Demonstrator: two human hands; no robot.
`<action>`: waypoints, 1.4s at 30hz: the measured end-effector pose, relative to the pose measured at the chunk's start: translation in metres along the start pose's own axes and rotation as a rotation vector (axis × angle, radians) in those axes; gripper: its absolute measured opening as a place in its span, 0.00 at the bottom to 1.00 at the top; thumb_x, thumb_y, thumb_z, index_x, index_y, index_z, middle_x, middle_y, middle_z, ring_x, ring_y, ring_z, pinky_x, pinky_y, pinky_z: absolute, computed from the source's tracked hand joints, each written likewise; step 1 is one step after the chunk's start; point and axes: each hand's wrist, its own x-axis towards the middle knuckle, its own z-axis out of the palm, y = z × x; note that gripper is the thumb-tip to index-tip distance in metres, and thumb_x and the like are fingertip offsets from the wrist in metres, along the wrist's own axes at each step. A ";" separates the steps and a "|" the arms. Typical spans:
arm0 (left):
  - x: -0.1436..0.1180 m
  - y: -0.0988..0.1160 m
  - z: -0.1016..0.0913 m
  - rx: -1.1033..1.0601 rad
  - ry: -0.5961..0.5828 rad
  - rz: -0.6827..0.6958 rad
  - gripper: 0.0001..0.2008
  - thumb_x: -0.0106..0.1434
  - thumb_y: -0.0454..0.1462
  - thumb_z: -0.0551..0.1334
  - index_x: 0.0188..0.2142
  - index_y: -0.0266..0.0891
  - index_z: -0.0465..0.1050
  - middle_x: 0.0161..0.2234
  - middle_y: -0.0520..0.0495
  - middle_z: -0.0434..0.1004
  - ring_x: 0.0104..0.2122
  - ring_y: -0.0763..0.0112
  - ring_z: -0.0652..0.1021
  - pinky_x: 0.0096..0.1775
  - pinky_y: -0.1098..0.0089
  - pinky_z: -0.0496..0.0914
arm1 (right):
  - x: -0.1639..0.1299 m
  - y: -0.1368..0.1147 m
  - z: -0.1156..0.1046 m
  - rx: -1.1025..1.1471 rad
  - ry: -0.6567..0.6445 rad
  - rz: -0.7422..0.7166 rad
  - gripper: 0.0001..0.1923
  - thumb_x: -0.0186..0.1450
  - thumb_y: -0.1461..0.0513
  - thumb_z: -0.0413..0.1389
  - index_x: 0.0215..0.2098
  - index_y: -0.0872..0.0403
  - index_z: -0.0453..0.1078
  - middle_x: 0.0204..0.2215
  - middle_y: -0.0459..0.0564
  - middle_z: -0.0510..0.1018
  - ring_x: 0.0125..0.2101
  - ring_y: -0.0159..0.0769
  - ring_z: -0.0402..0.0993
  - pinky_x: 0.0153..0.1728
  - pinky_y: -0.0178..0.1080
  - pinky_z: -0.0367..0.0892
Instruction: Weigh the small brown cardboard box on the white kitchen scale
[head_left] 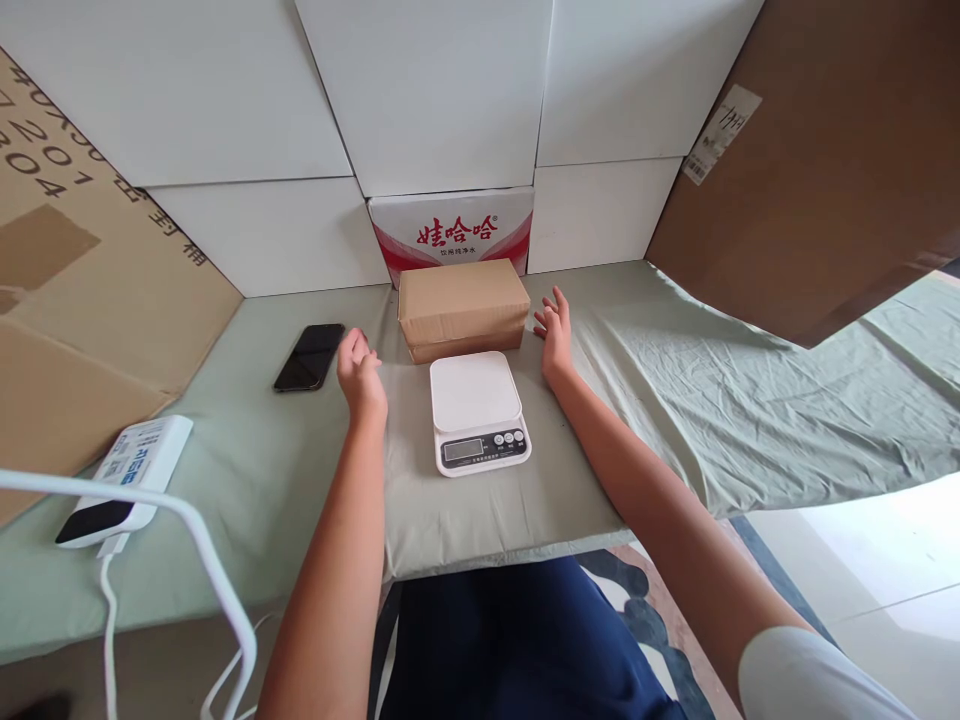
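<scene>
Both hands hang empty with fingers loosely spread, the left hand left of a brown cardboard box at centre frame and the right hand just off its right end, neither clearly touching it. A white kitchen scale sits just below the box on the pale green cloth, with a black phone to the left and a white power bank at lower left.

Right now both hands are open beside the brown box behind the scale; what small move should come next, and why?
Probably bring both hands inward until they meet the box's ends. The left hand and right hand are open on either side of the cardboard box, apparently not touching it. The scale stands just in front of it, its platform bare.
</scene>
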 end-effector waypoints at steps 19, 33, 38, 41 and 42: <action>-0.008 0.004 0.006 0.029 -0.049 0.006 0.32 0.58 0.44 0.61 0.62 0.42 0.69 0.68 0.31 0.67 0.70 0.53 0.67 0.63 0.57 0.66 | -0.004 -0.010 0.004 0.052 -0.007 0.064 0.39 0.65 0.40 0.49 0.71 0.43 0.56 0.71 0.55 0.64 0.61 0.51 0.73 0.60 0.55 0.68; -0.012 0.006 0.009 0.026 -0.074 0.003 0.33 0.57 0.44 0.61 0.63 0.42 0.70 0.68 0.32 0.67 0.70 0.53 0.67 0.64 0.56 0.65 | 0.002 0.000 0.001 0.041 -0.041 0.051 0.40 0.66 0.36 0.47 0.71 0.41 0.56 0.71 0.53 0.66 0.60 0.51 0.74 0.58 0.54 0.70; -0.014 0.009 0.009 0.003 -0.080 -0.015 0.33 0.57 0.44 0.62 0.62 0.41 0.70 0.68 0.31 0.68 0.69 0.52 0.67 0.63 0.56 0.66 | 0.000 -0.003 0.002 0.040 -0.037 0.058 0.39 0.66 0.38 0.48 0.70 0.41 0.57 0.70 0.53 0.67 0.61 0.51 0.74 0.59 0.54 0.71; -0.015 0.009 0.009 0.019 -0.092 -0.013 0.33 0.57 0.44 0.62 0.62 0.43 0.70 0.68 0.32 0.68 0.70 0.52 0.67 0.63 0.56 0.66 | -0.001 -0.005 0.002 0.013 -0.043 0.054 0.40 0.66 0.37 0.46 0.71 0.41 0.57 0.70 0.52 0.67 0.61 0.50 0.74 0.58 0.53 0.71; -0.015 0.009 0.009 0.023 -0.096 -0.013 0.33 0.57 0.44 0.62 0.63 0.43 0.70 0.68 0.32 0.68 0.70 0.52 0.67 0.63 0.56 0.66 | -0.001 -0.006 0.003 0.016 -0.038 0.055 0.40 0.65 0.36 0.46 0.70 0.41 0.58 0.70 0.52 0.68 0.61 0.50 0.75 0.58 0.54 0.71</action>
